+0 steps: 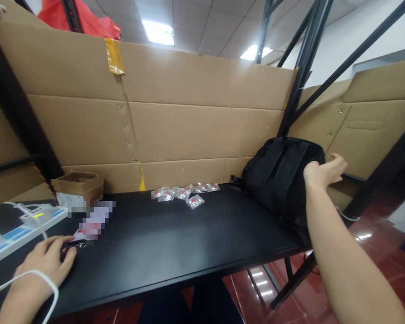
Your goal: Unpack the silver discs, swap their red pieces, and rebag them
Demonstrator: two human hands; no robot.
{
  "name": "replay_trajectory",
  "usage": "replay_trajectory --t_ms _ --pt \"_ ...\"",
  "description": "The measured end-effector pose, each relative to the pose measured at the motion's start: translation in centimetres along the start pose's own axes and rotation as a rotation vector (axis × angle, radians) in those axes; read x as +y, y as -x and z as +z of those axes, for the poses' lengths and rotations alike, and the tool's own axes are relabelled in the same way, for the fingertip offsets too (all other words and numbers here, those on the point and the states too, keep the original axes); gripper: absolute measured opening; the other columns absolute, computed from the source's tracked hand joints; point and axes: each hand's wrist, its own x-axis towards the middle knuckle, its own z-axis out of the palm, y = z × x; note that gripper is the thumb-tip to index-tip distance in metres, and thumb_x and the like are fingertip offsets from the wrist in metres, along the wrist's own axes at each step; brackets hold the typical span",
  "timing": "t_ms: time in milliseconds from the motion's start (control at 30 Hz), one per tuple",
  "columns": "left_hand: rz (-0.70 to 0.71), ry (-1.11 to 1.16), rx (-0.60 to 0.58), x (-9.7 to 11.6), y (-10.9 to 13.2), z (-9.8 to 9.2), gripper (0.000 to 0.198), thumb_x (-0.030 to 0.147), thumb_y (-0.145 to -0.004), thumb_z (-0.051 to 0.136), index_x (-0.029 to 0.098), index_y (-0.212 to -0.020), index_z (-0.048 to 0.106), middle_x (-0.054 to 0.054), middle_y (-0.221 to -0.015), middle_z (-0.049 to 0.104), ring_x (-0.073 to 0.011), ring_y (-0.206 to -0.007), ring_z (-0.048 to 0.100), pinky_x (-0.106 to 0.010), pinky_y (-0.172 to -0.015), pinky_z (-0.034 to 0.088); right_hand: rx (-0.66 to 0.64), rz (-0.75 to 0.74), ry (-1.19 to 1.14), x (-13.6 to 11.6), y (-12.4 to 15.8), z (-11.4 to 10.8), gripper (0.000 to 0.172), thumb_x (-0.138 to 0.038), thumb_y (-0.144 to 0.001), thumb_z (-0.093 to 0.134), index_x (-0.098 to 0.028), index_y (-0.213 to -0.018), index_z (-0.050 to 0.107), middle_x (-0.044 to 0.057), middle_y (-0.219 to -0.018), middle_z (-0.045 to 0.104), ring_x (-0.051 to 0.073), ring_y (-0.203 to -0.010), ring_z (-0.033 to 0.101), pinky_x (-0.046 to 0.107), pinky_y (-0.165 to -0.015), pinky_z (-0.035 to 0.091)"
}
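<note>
My left hand rests at the left of the black table, its fingers closed around a dark lanyard with a small metal ring. Beyond the ring lies a blurred-out badge, flat on the table. At the right, my right hand is raised beside a black backpack, with its fingers pointing away to the right and partly apart. I see nothing in it. Whether its near side touches the backpack cannot be told. Several small clear packets with round red-and-silver contents lie at the back middle.
A white power strip with plugs lies at the left, and a white cable crosses my left wrist. Behind it stands a small open cardboard box. Cardboard panels wall the black table; metal posts frame it.
</note>
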Motion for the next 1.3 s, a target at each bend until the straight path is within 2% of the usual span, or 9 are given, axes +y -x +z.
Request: replay_trajectory --t_ms 67,100,233,333,433,600,767,1000,1300 --pt "0.028 -0.067 0.032 1.6 0.8 -1.1 0.030 0.042 -0.083 0.045 0.030 -0.105 0.062 -0.008 -0.122 0.061 -0.0308 -0.109 0.057 -0.044 -0.091 0.046 0.121 -0.195 -0.082 -1.5 3.4 -0.7 0.052 -0.008 -0.074 0.054 -0.018 -0.124 0.048 0.022 -0.128 0.048 0.038 -0.127 0.039 0.059 -0.101 0.026" --pt "0.016 -0.084 0.053 2.7 1.3 -1.7 0.031 0.042 -0.085 0.044 0.030 -0.109 0.061 -0.007 -0.125 0.060 -0.0307 -0.110 0.056 -0.045 -0.092 0.046 0.063 -0.327 -0.121 -2.3 5.5 -0.8 0.047 -0.008 -0.072 0.054 -0.018 -0.118 0.052 0.018 -0.123 0.051 0.036 -0.123 0.043 0.055 -0.100 0.030" --pt "0.179 0.046 0.078 10.0 4.2 -3.6 0.037 0.040 -0.085 0.049 0.022 -0.113 0.063 -0.012 -0.127 0.056 -0.0309 -0.114 0.054 -0.046 -0.100 0.043 -0.552 -0.659 -0.314 -4.9 14.4 0.8 0.025 -0.012 -0.076 0.053 -0.020 -0.098 0.060 0.009 -0.106 0.056 0.024 -0.095 0.058 0.036 -0.084 0.047" --pt "0.348 0.216 -0.007 17.9 6.4 -4.6 0.036 0.038 -0.088 0.050 0.024 -0.119 0.060 -0.010 -0.135 0.052 -0.0301 -0.120 0.050 -0.046 -0.102 0.042 -0.892 -0.654 -0.321 -6.0 20.1 4.0 0.019 -0.017 -0.078 0.054 -0.020 -0.094 0.063 0.007 -0.101 0.059 0.020 -0.083 0.060 0.032 -0.076 0.049" --pt "0.503 0.366 -0.163 25.2 6.8 -4.9 0.037 0.037 -0.090 0.051 0.029 -0.126 0.056 -0.008 -0.142 0.047 -0.0301 -0.129 0.044 -0.048 -0.101 0.042 -1.027 -0.592 -0.326 -6.8 24.2 7.6 0.020 -0.017 -0.076 0.054 -0.018 -0.093 0.065 0.006 -0.097 0.061 0.018 -0.079 0.059 0.033 -0.079 0.049" --pt "0.606 0.394 -0.293 32.1 1.8 -3.0 0.034 0.033 -0.090 0.053 0.026 -0.123 0.057 -0.009 -0.131 0.057 -0.0293 -0.120 0.052 -0.046 -0.100 0.042 -1.218 -0.534 -0.369 -8.4 28.6 11.5 0.019 -0.015 -0.074 0.054 -0.017 -0.088 0.067 0.006 -0.090 0.065 0.018 -0.078 0.059 0.032 -0.079 0.048" --pt "0.814 0.385 -0.292 34.3 -2.9 0.5 0.034 0.020 -0.089 0.051 0.020 -0.122 0.059 -0.011 -0.125 0.060 -0.0262 -0.120 0.054 -0.040 -0.103 0.041 -1.303 -0.481 -0.443 -7.9 30.3 12.1 0.022 -0.017 -0.077 0.056 -0.018 -0.096 0.067 0.005 -0.092 0.067 0.016 -0.075 0.060 0.031 -0.077 0.049" --pt "0.806 0.428 -0.300 34.2 -1.9 2.4 0.051 0.023 -0.087 0.054 0.026 -0.138 0.049 -0.008 -0.141 0.054 -0.0270 -0.130 0.046 -0.045 -0.109 0.035 -1.343 -0.578 -0.408 -6.9 30.1 11.2 0.042 -0.031 -0.076 0.071 -0.020 -0.115 0.062 0.009 -0.111 0.066 0.022 -0.098 0.062 0.037 -0.089 0.048" --pt "0.711 0.451 -0.276 32.0 -3.6 2.6 0.040 0.027 -0.090 0.054 0.022 -0.129 0.059 -0.010 -0.132 0.062 -0.0260 -0.125 0.054 -0.041 -0.107 0.038 -1.401 -0.636 -0.254 -8.5 32.1 10.0 0.069 -0.050 -0.070 0.078 -0.029 -0.130 0.052 0.012 -0.134 0.056 0.036 -0.126 0.048 0.057 -0.100 0.035"
